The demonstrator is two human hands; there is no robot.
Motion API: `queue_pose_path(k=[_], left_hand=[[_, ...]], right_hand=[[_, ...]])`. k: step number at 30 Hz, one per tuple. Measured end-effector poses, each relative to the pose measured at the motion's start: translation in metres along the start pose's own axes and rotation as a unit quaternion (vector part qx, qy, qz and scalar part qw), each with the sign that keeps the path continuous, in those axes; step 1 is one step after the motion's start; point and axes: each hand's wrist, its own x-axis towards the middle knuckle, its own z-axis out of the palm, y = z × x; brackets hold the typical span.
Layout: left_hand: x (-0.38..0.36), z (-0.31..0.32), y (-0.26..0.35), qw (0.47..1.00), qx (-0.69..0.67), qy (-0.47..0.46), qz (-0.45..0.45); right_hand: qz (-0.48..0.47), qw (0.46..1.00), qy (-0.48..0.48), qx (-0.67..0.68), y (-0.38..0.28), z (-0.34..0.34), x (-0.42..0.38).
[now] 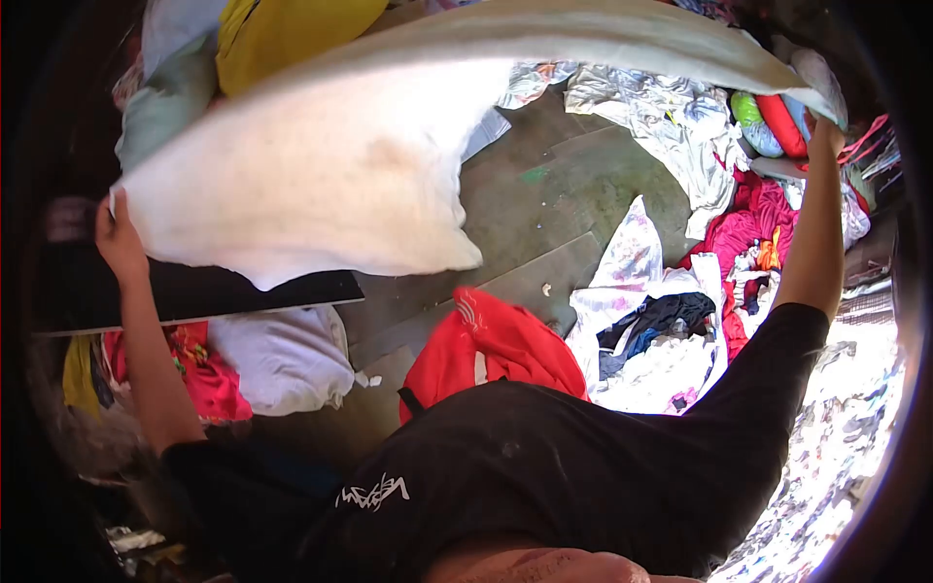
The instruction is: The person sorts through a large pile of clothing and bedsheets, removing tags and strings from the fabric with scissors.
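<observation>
Left side: pinching one corner of the white cloth (321, 185) in the left grip (121, 241), closed on the edge, near the dark board (194, 291) at the floor's left side. Judging by the drape: probably handling as light and soft, bending freely, offering no stiffness and little risk of breaking. Likely not slipping much, given the matt face, but tending to sag and billow between holds. Calling for holds at corners or edges, well apart, rather than at mid-panel. Moving right: hanging in the air over the far left part of the floor (544, 165); showing off-white, blurring along the upper fold, bearing a faint brownish stain on the broad hanging panel, and ending below in a wavy, uneven edge. Right side: arching as a narrowing band above the pale fabric heap (671, 117) toward the floor's far right corner; closing on the opposite end in the right grip (826, 136), near the red bundle (780, 124), without clearly showing exact finger placement.
</observation>
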Motion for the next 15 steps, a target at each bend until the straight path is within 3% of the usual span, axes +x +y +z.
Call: queue_pose_path(k=[2,3,5,6,7,8,9,12,14,15], left_hand=[[-0.035,0.054,-0.004,0.998,-0.041,-0.037,-0.019],[-0.066,0.09,0.025,0.999,-0.005,-0.042,-0.015],[-0.116,0.134,0.014,0.975,0.194,-0.1,0.045],[-0.143,0.154,0.002,0.972,0.165,-0.168,-0.011],[-0.175,0.182,-0.011,0.975,0.14,-0.157,0.065],[-0.204,0.193,-0.014,0.954,0.17,-0.242,-0.045],[-0.239,0.209,-0.041,0.957,0.166,-0.237,-0.016],[-0.305,0.234,-0.04,0.888,0.218,-0.405,-0.026],[-0.339,0.247,-0.02,0.871,0.214,-0.441,0.014],[-0.356,0.248,-0.02,0.862,0.206,-0.463,-0.013]], right_hand=[[0.034,0.997,-0.006,-0.063,0.079,-0.004,0.032],[0.054,0.994,-0.011,-0.09,0.12,-0.005,0.043],[0.069,0.987,-0.018,-0.147,0.19,-0.006,0.048],[0.059,0.98,-0.017,-0.189,0.224,-0.007,0.042],[0.048,0.971,-0.014,-0.233,0.255,-0.008,0.03],[0.041,0.961,-0.011,-0.272,0.284,-0.01,0.018],[0.034,0.951,-0.01,-0.307,0.308,-0.011,0.004],[0.064,0.978,0.016,-0.196,0.376,-0.012,-0.031],[0.011,0.939,0.032,-0.343,0.424,-0.027,-0.043],[0.061,0.938,0.018,-0.341,0.405,-0.034,-0.066]])
